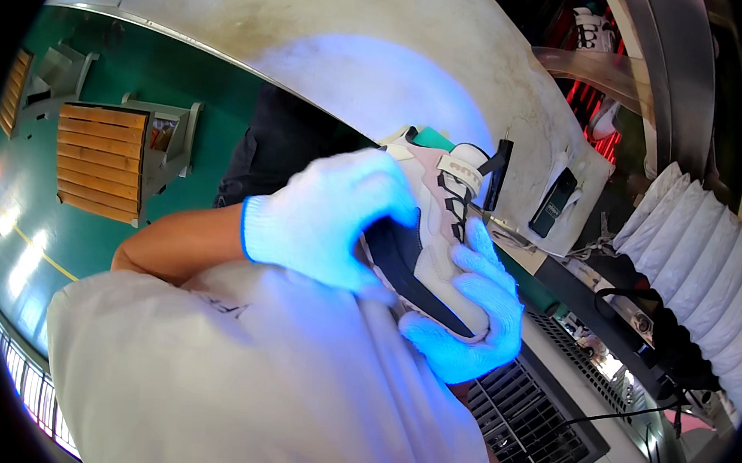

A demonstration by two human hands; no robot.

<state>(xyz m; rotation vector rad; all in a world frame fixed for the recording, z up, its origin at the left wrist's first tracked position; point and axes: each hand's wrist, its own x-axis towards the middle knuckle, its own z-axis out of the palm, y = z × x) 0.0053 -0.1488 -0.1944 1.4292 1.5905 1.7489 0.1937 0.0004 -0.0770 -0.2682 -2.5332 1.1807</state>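
A pale sneaker [436, 236] with pinkish panels, a dark lower side, dark laces and a green inner lining is held up in front of my body, tilted, with its toe toward me. My left hand [329, 220], in a white knit glove, curls its fingers over the dark side of the shoe. Wrapped around the toe end and the lace side is my right hand [490, 313], gloved too. Blue-violet light falls on both gloves and the shoe. The sneaker's sole is mostly hidden.
A pale worktop [231, 24] carries a blue light spot; a black phone-like device [554, 203] lies near its right end. A white ribbed hose [700, 263] and dark grille [530, 423] stand at right. Another shoe [593, 32] sits by red-lit machinery. Slatted wooden carts [101, 161] occupy the green floor.
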